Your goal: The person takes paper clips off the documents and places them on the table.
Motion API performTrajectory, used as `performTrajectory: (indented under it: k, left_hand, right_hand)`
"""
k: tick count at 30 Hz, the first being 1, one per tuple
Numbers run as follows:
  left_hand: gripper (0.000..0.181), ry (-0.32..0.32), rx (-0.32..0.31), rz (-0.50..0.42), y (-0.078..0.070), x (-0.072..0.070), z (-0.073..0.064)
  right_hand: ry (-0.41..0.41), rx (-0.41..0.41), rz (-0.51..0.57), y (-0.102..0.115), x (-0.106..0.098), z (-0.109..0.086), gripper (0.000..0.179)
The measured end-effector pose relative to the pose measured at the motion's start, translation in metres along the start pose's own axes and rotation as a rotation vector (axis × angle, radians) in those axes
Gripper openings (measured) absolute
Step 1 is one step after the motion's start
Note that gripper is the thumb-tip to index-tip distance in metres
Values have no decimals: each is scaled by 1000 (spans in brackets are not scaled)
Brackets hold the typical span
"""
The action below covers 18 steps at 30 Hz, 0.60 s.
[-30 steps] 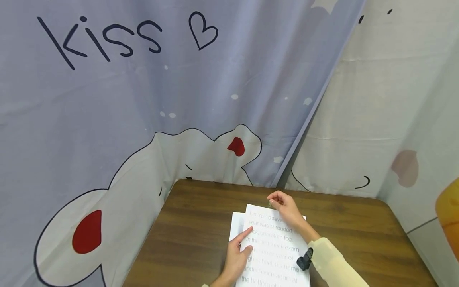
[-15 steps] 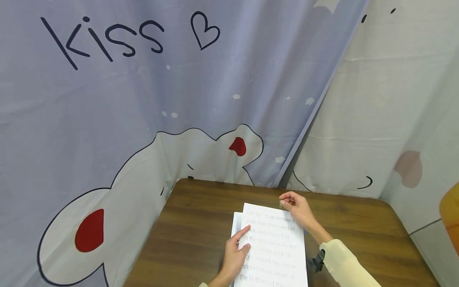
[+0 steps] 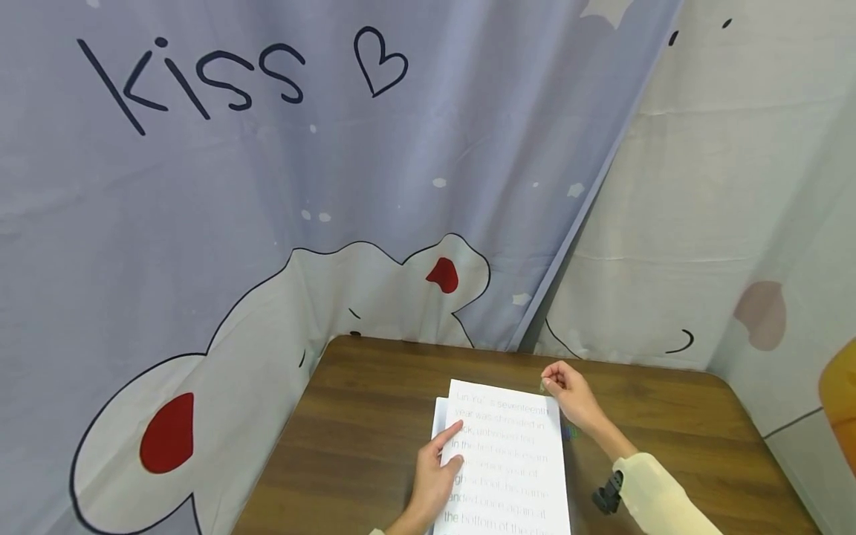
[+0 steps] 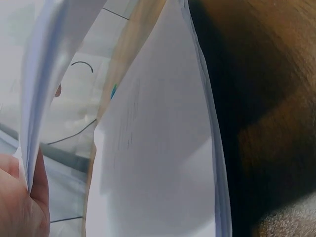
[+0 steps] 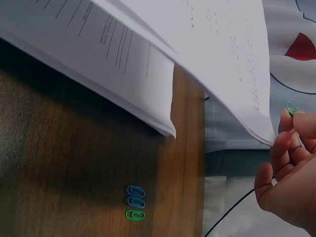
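Note:
My left hand (image 3: 433, 479) grips the left edge of several printed sheets (image 3: 504, 464), thumb on top; the left wrist view shows the sheets raised and tilted. Under them lies a second stack of paper (image 4: 158, 143) on the table. Just at the sheets' top right corner is my right hand (image 3: 571, 395). Between its thumb and index finger it pinches a small green paper clip (image 5: 292, 107), most plainly seen in the right wrist view. The clip is apart from the paper edge there.
Several more paper clips lie in a row on the wooden table (image 3: 361, 416), two blue ones (image 5: 136, 196) and a green one (image 5: 135, 215), to the right of the lower stack. A printed curtain (image 3: 374, 171) hangs right behind the table's far edge.
My right hand has moved right with the paper clip, from above the sheets' top edge to their right corner. The sheets have shifted slightly left; my left hand keeps its grip.

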<state>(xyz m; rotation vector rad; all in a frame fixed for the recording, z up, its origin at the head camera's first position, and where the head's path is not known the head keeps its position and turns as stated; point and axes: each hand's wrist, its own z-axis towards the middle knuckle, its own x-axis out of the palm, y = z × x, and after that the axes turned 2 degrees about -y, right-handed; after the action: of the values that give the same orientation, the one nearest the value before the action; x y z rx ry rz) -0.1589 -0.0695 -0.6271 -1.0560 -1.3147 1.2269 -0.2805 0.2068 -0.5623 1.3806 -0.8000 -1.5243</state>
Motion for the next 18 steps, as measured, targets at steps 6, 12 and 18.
performTrajectory:
  k: [6,12,18]
  left_hand:
    - [61,3,-19,-19,0,1,-1]
    - [62,-1,-10,-29,0,-1,-2]
    - [61,-4,-8,-28,0,-1,-2]
  right_hand:
    - [-1,25,-3,15,-9,-10,7]
    - [-4,22,-22,-17,-16,-6,8]
    - [-16,-8,-40,-39,-23,-9,7]
